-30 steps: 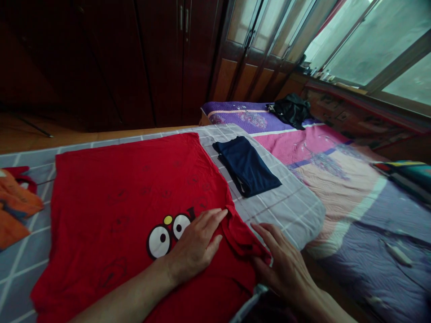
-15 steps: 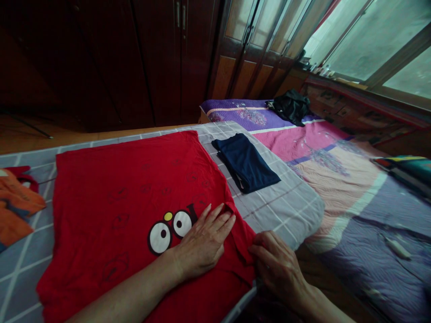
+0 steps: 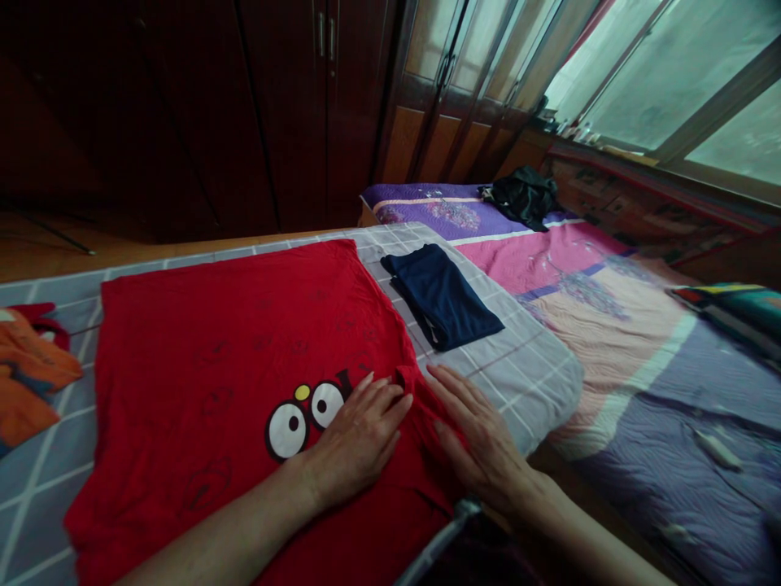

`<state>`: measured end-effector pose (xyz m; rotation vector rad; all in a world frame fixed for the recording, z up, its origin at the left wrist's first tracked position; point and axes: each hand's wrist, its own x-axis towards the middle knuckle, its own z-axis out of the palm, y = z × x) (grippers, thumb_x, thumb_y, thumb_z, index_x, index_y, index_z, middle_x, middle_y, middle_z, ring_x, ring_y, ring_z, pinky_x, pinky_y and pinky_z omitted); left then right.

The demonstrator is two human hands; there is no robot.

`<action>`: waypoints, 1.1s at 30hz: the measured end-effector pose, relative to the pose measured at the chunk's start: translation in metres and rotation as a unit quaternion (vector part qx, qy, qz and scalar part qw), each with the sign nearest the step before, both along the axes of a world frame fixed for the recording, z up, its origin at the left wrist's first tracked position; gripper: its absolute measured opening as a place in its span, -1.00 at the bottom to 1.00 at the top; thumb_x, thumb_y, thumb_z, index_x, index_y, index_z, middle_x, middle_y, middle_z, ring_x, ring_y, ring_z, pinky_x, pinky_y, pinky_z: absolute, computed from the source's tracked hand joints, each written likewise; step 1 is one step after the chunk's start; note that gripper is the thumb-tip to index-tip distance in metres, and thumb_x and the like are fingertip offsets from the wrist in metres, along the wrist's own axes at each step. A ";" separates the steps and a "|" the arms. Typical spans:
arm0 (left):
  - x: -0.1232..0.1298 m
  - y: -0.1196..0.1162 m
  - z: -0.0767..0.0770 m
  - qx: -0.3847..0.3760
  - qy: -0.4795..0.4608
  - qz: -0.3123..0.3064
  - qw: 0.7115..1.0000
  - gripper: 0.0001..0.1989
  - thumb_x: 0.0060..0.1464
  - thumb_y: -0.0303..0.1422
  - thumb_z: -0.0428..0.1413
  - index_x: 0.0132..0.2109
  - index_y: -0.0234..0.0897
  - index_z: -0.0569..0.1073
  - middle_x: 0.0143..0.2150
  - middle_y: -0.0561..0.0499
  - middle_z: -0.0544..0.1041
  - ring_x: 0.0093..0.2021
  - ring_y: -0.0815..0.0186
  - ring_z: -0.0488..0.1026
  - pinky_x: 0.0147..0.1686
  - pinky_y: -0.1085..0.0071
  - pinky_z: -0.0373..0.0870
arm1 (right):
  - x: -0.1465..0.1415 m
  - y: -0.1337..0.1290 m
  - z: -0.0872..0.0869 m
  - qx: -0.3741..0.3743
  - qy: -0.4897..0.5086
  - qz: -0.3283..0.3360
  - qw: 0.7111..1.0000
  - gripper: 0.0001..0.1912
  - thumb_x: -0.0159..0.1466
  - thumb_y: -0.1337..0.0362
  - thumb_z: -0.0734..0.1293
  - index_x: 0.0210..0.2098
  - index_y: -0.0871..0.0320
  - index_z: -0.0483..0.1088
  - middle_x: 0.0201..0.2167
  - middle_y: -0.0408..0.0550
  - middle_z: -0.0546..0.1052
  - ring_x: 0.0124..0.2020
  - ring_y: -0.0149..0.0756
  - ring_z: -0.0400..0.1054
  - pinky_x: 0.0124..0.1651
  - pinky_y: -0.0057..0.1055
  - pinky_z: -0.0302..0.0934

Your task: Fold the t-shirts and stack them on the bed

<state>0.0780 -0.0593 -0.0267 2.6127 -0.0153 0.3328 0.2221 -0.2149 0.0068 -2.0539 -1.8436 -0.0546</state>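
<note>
Checked sheet (image 3: 537, 370) — left hand (image 3: 359, 431) flat on red shirt (image 3: 183, 358) — right hand (image 3: 485, 439) uncurled against it.

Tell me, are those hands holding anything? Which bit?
No clear grip: the left hand lies on the red shirt beside the printed eyes; the right hand, fingers outstretched, is at its edge. Whether that hand pinches it, I can't tell.
</note>
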 end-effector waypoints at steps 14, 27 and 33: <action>-0.003 -0.002 0.000 0.054 0.010 0.023 0.998 -0.57 0.15 -0.43 0.00 0.17 -0.36 0.25 0.13 -0.18 0.30 0.22 0.06 0.17 0.25 0.06 0.09 | 0.031 0.039 -0.018 -0.167 0.000 0.065 0.984 -0.42 0.37 0.07 0.11 0.32 0.10 -0.02 0.35 0.04 -0.02 0.36 -0.11 -0.24 0.30 0.04 -0.17; -0.003 0.000 -0.004 0.071 -0.007 -0.012 0.997 -0.55 0.20 -0.44 -0.06 0.23 -0.28 0.18 0.21 -0.16 0.26 0.27 0.13 0.12 0.28 0.07 0.00 | 0.040 0.066 -0.022 -0.108 -0.049 0.011 0.993 -0.49 0.35 0.26 0.12 0.27 0.21 0.09 0.31 0.10 0.10 0.33 -0.10 -0.12 0.26 -0.01 -0.02; -0.003 -0.001 0.000 0.072 0.007 -0.005 0.997 -0.58 0.18 -0.48 -0.05 0.18 -0.29 0.25 0.13 -0.14 0.33 0.21 0.15 0.20 0.28 0.11 0.01 | 0.039 0.086 -0.019 -0.109 -0.047 0.010 0.993 -0.49 0.36 0.22 0.10 0.25 0.29 0.13 0.30 0.14 0.11 0.33 -0.09 -0.13 0.29 -0.06 -0.10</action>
